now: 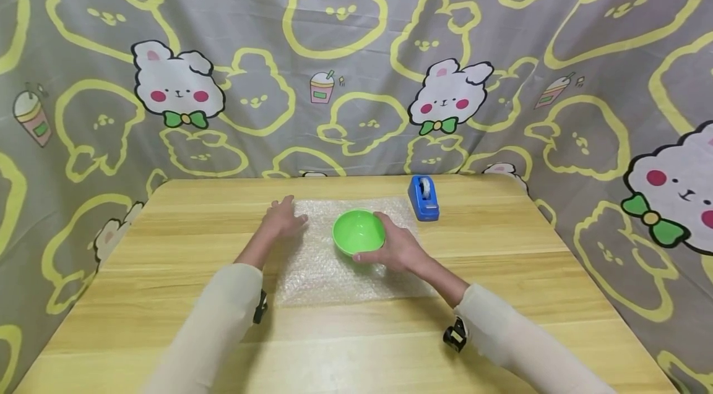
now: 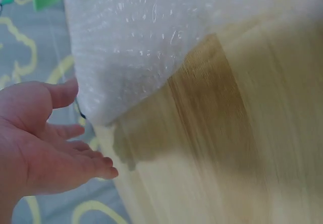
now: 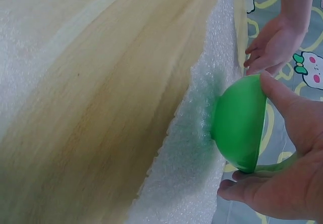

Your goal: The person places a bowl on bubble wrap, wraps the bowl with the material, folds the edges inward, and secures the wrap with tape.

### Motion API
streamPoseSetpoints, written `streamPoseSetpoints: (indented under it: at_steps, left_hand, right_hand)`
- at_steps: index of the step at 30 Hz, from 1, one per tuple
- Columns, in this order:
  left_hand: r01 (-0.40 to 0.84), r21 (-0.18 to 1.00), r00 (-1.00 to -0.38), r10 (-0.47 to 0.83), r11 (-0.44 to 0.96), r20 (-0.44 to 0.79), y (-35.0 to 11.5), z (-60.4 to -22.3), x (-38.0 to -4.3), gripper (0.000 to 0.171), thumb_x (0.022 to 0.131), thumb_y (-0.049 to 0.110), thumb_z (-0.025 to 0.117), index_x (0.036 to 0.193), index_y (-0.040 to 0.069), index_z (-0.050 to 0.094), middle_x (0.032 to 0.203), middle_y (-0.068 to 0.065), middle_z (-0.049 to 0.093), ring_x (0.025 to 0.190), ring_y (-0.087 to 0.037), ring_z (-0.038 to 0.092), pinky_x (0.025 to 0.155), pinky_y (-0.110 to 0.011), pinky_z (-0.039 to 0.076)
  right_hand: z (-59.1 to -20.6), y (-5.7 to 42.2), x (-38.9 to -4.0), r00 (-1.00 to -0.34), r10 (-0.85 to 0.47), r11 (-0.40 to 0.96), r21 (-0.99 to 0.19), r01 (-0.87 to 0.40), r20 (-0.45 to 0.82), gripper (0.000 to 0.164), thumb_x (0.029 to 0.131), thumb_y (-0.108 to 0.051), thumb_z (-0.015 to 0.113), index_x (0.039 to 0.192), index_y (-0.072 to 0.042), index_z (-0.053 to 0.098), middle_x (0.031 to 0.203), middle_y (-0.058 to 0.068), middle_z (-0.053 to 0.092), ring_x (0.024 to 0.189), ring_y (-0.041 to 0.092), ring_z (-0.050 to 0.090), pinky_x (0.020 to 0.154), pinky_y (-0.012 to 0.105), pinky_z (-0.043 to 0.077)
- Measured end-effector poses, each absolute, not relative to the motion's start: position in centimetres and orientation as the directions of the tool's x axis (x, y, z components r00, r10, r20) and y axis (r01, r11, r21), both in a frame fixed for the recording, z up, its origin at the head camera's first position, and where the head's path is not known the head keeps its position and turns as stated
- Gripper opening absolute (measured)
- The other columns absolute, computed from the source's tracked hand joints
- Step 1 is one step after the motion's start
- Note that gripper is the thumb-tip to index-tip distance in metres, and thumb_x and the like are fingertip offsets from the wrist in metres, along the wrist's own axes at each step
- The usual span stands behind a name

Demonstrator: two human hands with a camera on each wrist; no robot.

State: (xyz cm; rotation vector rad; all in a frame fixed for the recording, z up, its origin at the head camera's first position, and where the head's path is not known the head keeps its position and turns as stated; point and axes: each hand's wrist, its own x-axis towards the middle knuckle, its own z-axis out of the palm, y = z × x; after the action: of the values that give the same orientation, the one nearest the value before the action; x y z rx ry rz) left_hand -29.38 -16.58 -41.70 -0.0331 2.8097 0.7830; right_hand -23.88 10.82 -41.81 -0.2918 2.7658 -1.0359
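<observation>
Head view, right hand (image 1: pixel 397 248) gripping glossy round bowl (image 1: pixel 358 232), left hand (image 1: pixel 283 219) loosely spread, bumpy bubble wrap (image 1: pixel 320 276) beneath

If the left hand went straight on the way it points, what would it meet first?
Probably the patterned curtain behind the table: the left hand points that way, close by the bubble wrap's far-left corner. Its height is unclear, so it might brush that corner first.

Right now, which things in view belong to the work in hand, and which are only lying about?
In the work:
bowl, held in the right hand
bubble wrap, beneath it

Apparently lying about:
tape dispenser, untouched, though it may belong too
</observation>
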Motion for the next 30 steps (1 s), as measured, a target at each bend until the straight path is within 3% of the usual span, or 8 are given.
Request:
streamPoseSetpoints:
  at_steps: [6,13,15,17,19,21,23,30]
  left_hand:
    - [-0.185,0.453,-0.958,-0.058,0.872,-0.281,-16.4,-42.0,-29.8,0.069,0.103,0.039,0.048,0.149,-0.011,0.035,0.149,-0.038,0.036,0.138,-0.055,0.035,0.115,-0.062,0.027]
    - [-0.175,0.485,-0.981,-0.109,0.857,-0.161,-15.3,-41.8,-30.0,0.046,0.096,0.033,0.058,0.118,-0.007,0.060,0.123,-0.029,0.056,0.120,-0.045,0.049,0.109,-0.060,0.032]
    - [-0.171,0.533,-0.984,-0.122,0.829,-0.126,-15.1,-41.8,-30.2,0.034,0.094,0.028,0.061,0.103,-0.004,0.061,0.109,-0.023,0.060,0.107,-0.040,0.055,0.101,-0.055,0.041]
    - [-0.155,0.586,-0.988,-0.121,0.795,-0.096,-14.9,-41.7,-30.3,0.023,0.093,0.022,0.062,0.092,0.000,0.059,0.093,-0.016,0.060,0.091,-0.033,0.058,0.086,-0.046,0.048]
    - [-0.123,0.633,-0.992,-0.102,0.765,-0.070,-14.7,-41.5,-30.4,0.015,0.092,0.016,0.059,0.086,0.002,0.057,0.083,-0.011,0.058,0.080,-0.027,0.056,0.070,-0.037,0.047]
    - [-0.092,0.662,-0.996,-0.074,0.744,-0.056,-14.4,-41.1,-30.3,0.011,0.091,0.012,0.055,0.087,0.002,0.057,0.081,-0.009,0.057,0.076,-0.023,0.053,0.062,-0.031,0.043]
    - [-0.063,0.668,-0.998,-0.046,0.742,-0.044,-14.0,-40.6,-30.2,0.012,0.092,0.011,0.053,0.092,0.001,0.059,0.086,-0.010,0.060,0.078,-0.023,0.054,0.062,-0.028,0.043]
    - [0.000,0.694,-0.998,0.039,0.720,-0.040,-12.1,-38.3,-29.3,0.028,0.102,0.017,0.044,0.113,-0.003,0.061,0.111,-0.021,0.065,0.093,-0.031,0.060,0.077,-0.039,0.053]
  right_hand:
    - [-41.8,10.9,-23.9,-0.964,-0.248,0.743,-0.657,-0.126,-0.095,0.111,0.070,-0.048,0.091,0.157,-0.012,0.032,0.131,0.019,0.064,0.113,0.035,0.065,0.088,0.046,0.058]
    - [-41.9,10.9,-24.0,-0.964,-0.249,0.745,-0.654,-0.132,-0.089,0.109,0.071,-0.047,0.091,0.156,-0.012,0.033,0.129,0.018,0.065,0.112,0.034,0.065,0.086,0.045,0.058]
    - [-41.9,10.9,-24.1,-0.964,-0.253,0.746,-0.652,-0.137,-0.087,0.109,0.071,-0.047,0.091,0.156,-0.012,0.033,0.129,0.019,0.065,0.112,0.034,0.065,0.086,0.045,0.058]
    - [-41.9,10.9,-24.1,-0.963,-0.254,0.747,-0.651,-0.139,-0.086,0.108,0.071,-0.046,0.091,0.156,-0.012,0.034,0.129,0.019,0.065,0.112,0.034,0.065,0.086,0.045,0.058]
    - [-41.9,10.8,-24.0,-0.964,-0.253,0.748,-0.649,-0.138,-0.086,0.108,0.071,-0.046,0.091,0.156,-0.012,0.034,0.128,0.019,0.065,0.112,0.034,0.065,0.086,0.045,0.058]
    - [-41.8,10.8,-24.0,-0.964,-0.250,0.751,-0.647,-0.135,-0.088,0.107,0.071,-0.046,0.092,0.155,-0.013,0.035,0.128,0.018,0.065,0.112,0.034,0.065,0.086,0.044,0.058]
    - [-41.8,10.8,-24.1,-0.965,-0.248,0.754,-0.643,-0.134,-0.090,0.106,0.071,-0.047,0.092,0.154,-0.014,0.036,0.127,0.018,0.066,0.111,0.034,0.066,0.086,0.044,0.058]
    - [-41.8,10.8,-24.3,-0.964,-0.253,0.759,-0.635,-0.143,-0.084,0.105,0.070,-0.047,0.092,0.153,-0.014,0.037,0.126,0.017,0.066,0.109,0.033,0.066,0.086,0.044,0.058]
